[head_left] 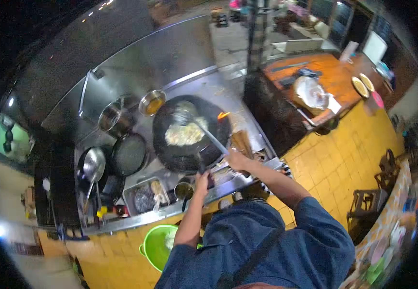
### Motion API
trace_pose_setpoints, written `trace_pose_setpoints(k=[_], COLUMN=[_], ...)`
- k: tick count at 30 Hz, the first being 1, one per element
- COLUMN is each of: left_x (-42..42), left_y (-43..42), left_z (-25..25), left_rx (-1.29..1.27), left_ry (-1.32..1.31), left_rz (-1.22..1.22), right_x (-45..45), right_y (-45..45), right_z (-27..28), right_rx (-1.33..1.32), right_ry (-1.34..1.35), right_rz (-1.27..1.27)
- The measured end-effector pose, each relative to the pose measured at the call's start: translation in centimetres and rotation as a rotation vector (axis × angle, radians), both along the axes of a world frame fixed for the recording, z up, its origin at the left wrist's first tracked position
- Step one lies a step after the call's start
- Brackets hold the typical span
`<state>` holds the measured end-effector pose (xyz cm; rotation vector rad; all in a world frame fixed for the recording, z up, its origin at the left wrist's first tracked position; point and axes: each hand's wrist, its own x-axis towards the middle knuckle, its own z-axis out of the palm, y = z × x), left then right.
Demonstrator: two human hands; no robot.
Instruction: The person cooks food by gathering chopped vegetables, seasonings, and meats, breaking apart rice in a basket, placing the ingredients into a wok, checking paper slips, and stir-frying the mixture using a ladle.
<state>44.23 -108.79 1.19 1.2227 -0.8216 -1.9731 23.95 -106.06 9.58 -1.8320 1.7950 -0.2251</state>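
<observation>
Mid-frame: pale food [186, 135] is lying in the black wok [177, 159] | just below, my left hand [202, 182] is squeezing a dark handle [200, 164] | long ladle [212, 138] is slanting up-left to the food | my right hand [237, 160] is holding its low end

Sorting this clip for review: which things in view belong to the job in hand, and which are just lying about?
In use:
black wok, with pale food in it
dark handle at its edge, in the left hand
long-handled utensil, in the right hand

Apparently lying about:
dark pan
large metal ladle
steel pot
green basin
</observation>
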Motion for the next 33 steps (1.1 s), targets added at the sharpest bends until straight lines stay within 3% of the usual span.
trace_pose_setpoints(k=[3,5,7,10,11,13,14,16,19,22,24,26,28,30,32,33], left_x=[0.1,-0.1,0.2,-0.7,-0.9,-1.2,-2.0,-2.3,0.2,1.9,2.5,1.9,1.4,1.4,1.4,1.7], left_y=[-0.3,-0.2,-0.7,-1.6,-2.0,-1.1,-0.4,2.6,4.4,1.6,0.9,3.7,8.8,10.2,6.7,3.8], left_z=[0.1,0.2,-0.5,-0.8,-0.1,0.2,2.5,12.6,20.9,17.4,9.9,10.6,14.8,17.9,17.1,14.5], left_rx=[0.003,0.038,0.034,0.12,0.175,0.291,0.298,0.415,0.631,0.508,0.36,0.503,0.359,0.501,0.331,0.241], left_ry=[-0.091,0.046,0.005,-0.06,-0.063,0.041,0.051,0.456,0.615,0.485,0.305,-0.028,0.136,0.228,-0.023,0.046], left_rz=[0.018,0.008,-0.008,0.032,-0.033,-0.063,-0.057,0.123,-0.019,-0.145,-0.163,-0.186,-0.163,-0.22,-0.289,-0.251], right_x=[1.1,1.4,1.5,0.7,-0.5,-0.4,-0.3,0.4,-0.1,-0.4,-0.3,-0.2,0.3,0.8,0.8,0.6], right_y=[-2.1,-2.4,-1.4,0.2,-0.5,0.9,1.5,3.9,6.3,7.4,7.6,7.7,7.6,7.4,7.1,6.8], right_z=[2.8,3.5,2.5,-1.8,-3.5,3.0,7.9,15.0,18.1,18.3,18.0,16.7,15.5,14.6,14.3,13.6], right_rx=[0.054,0.11,0.007,-0.057,0.24,0.31,0.358,0.302,0.11,0.025,0.0,-0.015,-0.036,-0.03,0.05,0.068], right_ry=[0.173,0.198,0.003,0.2,0.034,0.106,0.171,0.31,0.508,0.508,0.498,0.514,0.527,0.513,0.466,0.472], right_rz=[0.047,0.007,-0.39,-0.247,-0.266,-0.184,-0.104,-0.126,0.014,0.099,0.103,0.055,-0.008,-0.094,-0.076,-0.056])
